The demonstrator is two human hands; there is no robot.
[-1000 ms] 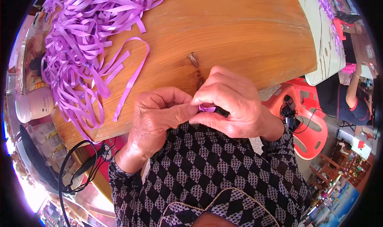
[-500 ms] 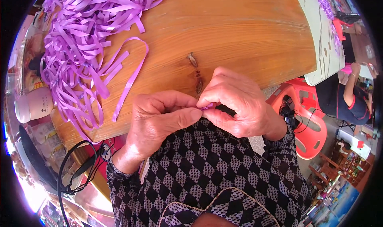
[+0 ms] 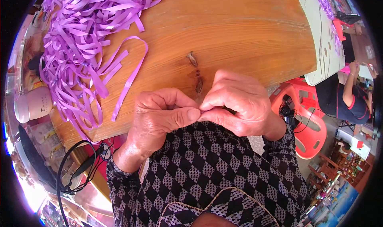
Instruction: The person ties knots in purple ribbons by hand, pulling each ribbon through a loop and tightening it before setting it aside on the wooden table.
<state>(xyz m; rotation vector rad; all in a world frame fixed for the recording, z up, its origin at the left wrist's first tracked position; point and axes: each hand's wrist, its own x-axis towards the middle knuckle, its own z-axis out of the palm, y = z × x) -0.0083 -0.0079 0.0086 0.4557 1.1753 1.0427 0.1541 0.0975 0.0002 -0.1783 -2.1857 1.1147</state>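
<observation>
My left hand is closed in a pinch, thumb against forefinger, just beyond the table's near edge. Facing it, my right hand pinches the same way, and the fingertips of both meet. Between them is a small bit of purple ribbon, now almost wholly covered by the fingers. To the left of my hands a big tangled heap of purple ribbons lies on the wooden table. One loose ribbon end trails from the heap toward my left hand.
A pale pink bottle lies at the table's left side, with black cables below it. At right stand a red plastic chair and a white marbled table. A person in dark clothing is farther right.
My fingertips have drawn closer together, covering the purple ribbon that showed between them before. My right hand has tilted slightly; the ribbon heap stays as it was.
</observation>
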